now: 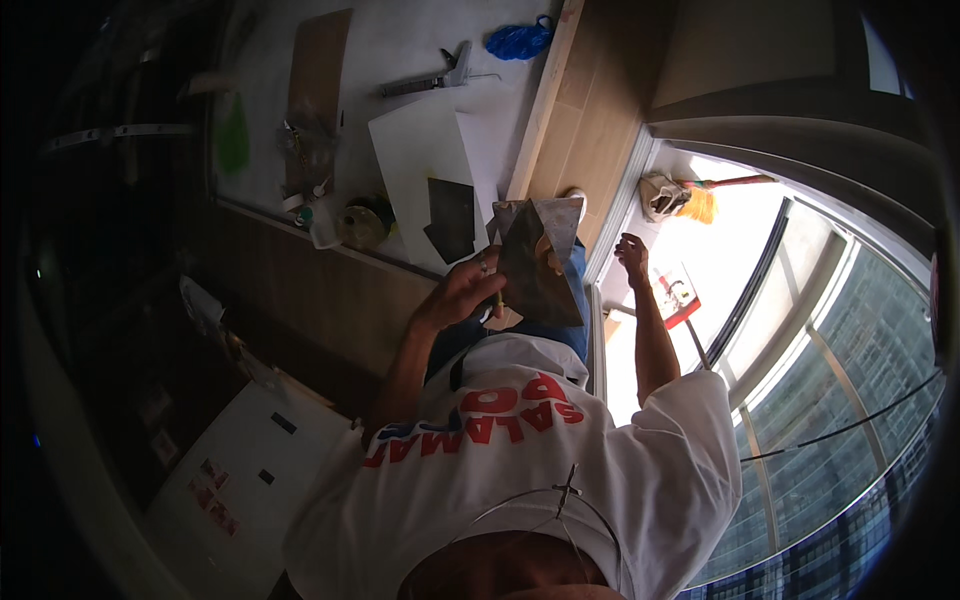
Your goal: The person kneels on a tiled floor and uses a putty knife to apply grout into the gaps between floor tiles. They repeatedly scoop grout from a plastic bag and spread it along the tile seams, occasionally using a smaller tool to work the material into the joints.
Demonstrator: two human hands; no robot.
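My left hand (458,296) grips the left edge of a stiff, angular sheet (535,265) in front of my body. The sheet has pointed corners, a dark, shiny face and paler grey triangular parts; its exact kind is unclear. Away to the right, my right hand (632,258) is raised, its fingers apart and nothing visible in them. Beyond the left hand, a dark cut piece (452,222) lies on white sheets (405,160) on the worktop.
A caulking gun (430,82), a blue plastic bag (520,40) and a brown board (315,65) lie on the pale worktop (390,30). A roundish container (364,222) stands near its edge. On the bright right side are a broom (700,205), a bag (662,196) and a red dustpan (685,312).
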